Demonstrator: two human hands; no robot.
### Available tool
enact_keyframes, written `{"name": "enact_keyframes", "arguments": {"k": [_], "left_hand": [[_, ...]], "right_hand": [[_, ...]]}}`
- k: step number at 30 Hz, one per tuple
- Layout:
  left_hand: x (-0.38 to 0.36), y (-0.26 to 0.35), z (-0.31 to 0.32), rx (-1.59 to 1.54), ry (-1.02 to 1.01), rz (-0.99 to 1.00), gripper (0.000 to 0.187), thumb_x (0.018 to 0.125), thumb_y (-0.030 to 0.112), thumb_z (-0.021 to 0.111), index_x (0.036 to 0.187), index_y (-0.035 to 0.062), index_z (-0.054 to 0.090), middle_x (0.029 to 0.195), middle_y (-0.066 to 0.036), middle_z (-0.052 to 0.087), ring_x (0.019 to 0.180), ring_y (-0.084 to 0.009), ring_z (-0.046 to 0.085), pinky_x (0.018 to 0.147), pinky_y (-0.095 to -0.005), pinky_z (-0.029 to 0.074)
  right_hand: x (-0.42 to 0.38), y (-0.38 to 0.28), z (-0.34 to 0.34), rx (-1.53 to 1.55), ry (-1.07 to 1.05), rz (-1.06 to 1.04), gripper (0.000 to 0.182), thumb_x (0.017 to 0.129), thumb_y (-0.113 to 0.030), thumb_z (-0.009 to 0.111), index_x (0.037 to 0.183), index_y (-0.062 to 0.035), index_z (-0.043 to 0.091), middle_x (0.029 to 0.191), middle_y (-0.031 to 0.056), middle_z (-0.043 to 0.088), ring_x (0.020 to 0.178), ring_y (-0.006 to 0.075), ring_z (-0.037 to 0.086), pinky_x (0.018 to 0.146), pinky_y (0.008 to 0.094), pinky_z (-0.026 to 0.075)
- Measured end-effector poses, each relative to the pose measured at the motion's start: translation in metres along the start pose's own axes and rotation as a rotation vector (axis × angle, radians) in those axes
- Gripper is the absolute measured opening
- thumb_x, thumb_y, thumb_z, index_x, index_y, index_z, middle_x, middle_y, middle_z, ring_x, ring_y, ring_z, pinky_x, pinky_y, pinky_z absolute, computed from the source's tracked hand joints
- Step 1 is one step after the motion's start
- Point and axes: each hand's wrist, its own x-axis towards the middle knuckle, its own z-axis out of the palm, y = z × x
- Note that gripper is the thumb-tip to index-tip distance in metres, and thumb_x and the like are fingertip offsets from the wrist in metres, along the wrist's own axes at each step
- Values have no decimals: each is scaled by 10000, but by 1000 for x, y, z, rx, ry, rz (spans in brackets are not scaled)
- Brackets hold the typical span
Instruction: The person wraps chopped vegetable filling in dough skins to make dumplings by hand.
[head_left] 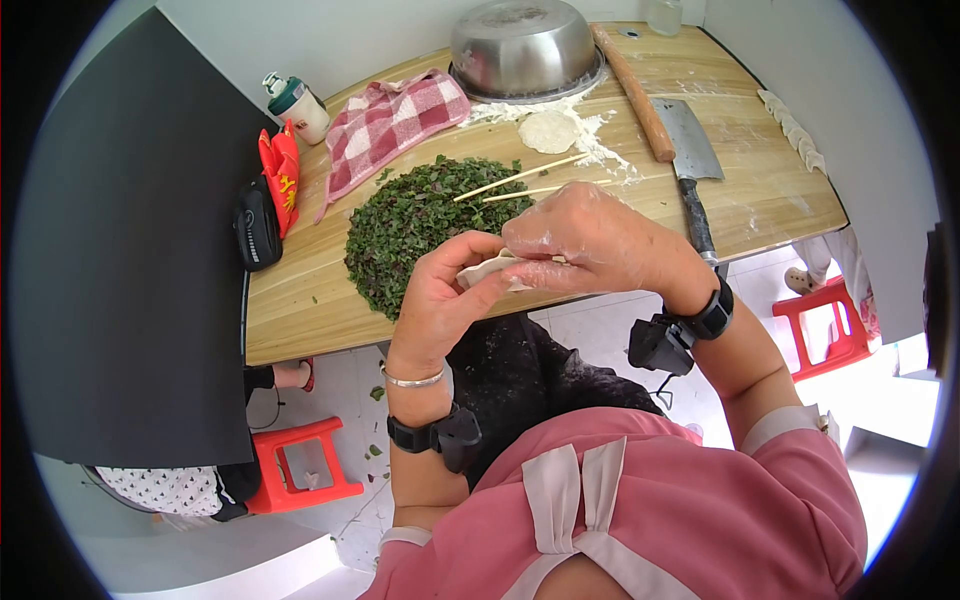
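Both hands meet over the table's front edge around a dumpling (487, 270) of pale dough, partly hidden by fingers. My left hand (445, 290) cradles its left side between thumb and fingers. On the right, my right hand (575, 240), dusted with flour, pinches the dough. Just beyond lies a large heap of chopped greens (425, 220), with a pair of chopsticks (525, 177) resting tips on it. A flat round dough wrapper (548, 131) lies behind in scattered flour.
A cleaver (690, 150) and a rolling pin (640, 100) lie at the right. Folded dumplings (793, 130) line the right edge. An upturned metal basin (522, 50), a checked cloth (390, 120) and a pump bottle (297, 108) stand or lie at the back. Red stools (300, 465) are below.
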Motion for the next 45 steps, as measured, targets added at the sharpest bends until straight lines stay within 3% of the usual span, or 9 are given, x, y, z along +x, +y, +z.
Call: {"name": "enact_keyframes", "arguments": {"k": [5, 8, 17, 27, 35, 38, 41, 43, 45], "left_hand": [[1, 3, -1, 38, 18, -42, 276, 831, 28, 653, 1095, 11, 577, 946, -7, 614, 847, -43, 541, 732, -187, 432], [1, 6, 2, 89, -8, -5, 268, 819, 14, 657, 1078, 9, 587, 932, -8, 614, 828, -42, 538, 716, -190, 436], [5, 10, 4, 215, -79, -49, 234, 814, 47, 686, 1033, 10, 613, 918, 7, 620, 829, -45, 532, 718, -191, 444], [4, 9, 3, 297, -69, -68, 215, 823, 82, 690, 1012, 8, 617, 890, 23, 612, 814, -35, 518, 712, -189, 442], [1, -10, 0, -345, 17, 37, 266, 887, 119, 613, 1129, 17, 575, 996, -23, 623, 793, -58, 565, 602, -184, 408], [9, -16, 17, -336, 151, -16, 238, 914, 146, 587, 1119, 26, 586, 978, -27, 626, 756, -57, 551, 566, -182, 379], [9, -22, 14, -312, 111, -15, 250, 941, 160, 535, 1146, 21, 562, 979, -42, 627, 758, -82, 564, 601, -196, 412], [8, -19, 13, -284, 80, -40, 268, 951, 161, 502, 1175, 17, 535, 1025, -61, 625, 795, -110, 583, 638, -212, 440], [7, -12, 18, -207, 55, -123, 222, 928, 155, 569, 1096, 11, 593, 852, 0, 619, 613, -29, 499, 516, -168, 373]], "right_hand": [[-2, -3, -1, -58, 11, -21, 160, 811, -179, 667, 799, -36, 597, 634, 142, 524, 593, 332, 528, 537, 402, 405], [-3, -2, 1, 15, 44, -34, 194, 846, -210, 603, 763, -39, 566, 647, 142, 557, 609, 363, 541, 549, 419, 431], [-2, -6, -8, -42, -94, 85, 476, 727, -398, 742, 615, -49, 438, 511, 82, 395, 505, 282, 473, 469, 359, 340], [-3, -3, 1, -191, -78, -57, 275, 845, -261, 631, 732, -42, 510, 612, 128, 510, 588, 349, 530, 532, 422, 408], [-4, -3, 1, -76, 105, 68, 214, 890, -232, 555, 809, -34, 562, 698, 158, 548, 650, 375, 544, 562, 415, 420], [-6, 2, 7, -37, 228, 67, 234, 900, -225, 539, 789, -19, 546, 706, 165, 532, 635, 388, 514, 565, 412, 412], [-8, 2, 6, 22, 285, 95, 291, 912, -265, 538, 761, -17, 539, 660, 148, 503, 562, 318, 494, 547, 379, 399], [-12, 4, -2, 360, 89, 278, 364, 927, -327, 527, 763, -2, 550, 632, 99, 481, 548, 199, 445, 533, 338, 381], [-11, 20, -6, 474, 27, 334, 391, 930, -354, 521, 775, 3, 561, 627, 70, 474, 575, 160, 429, 539, 320, 378]]}}
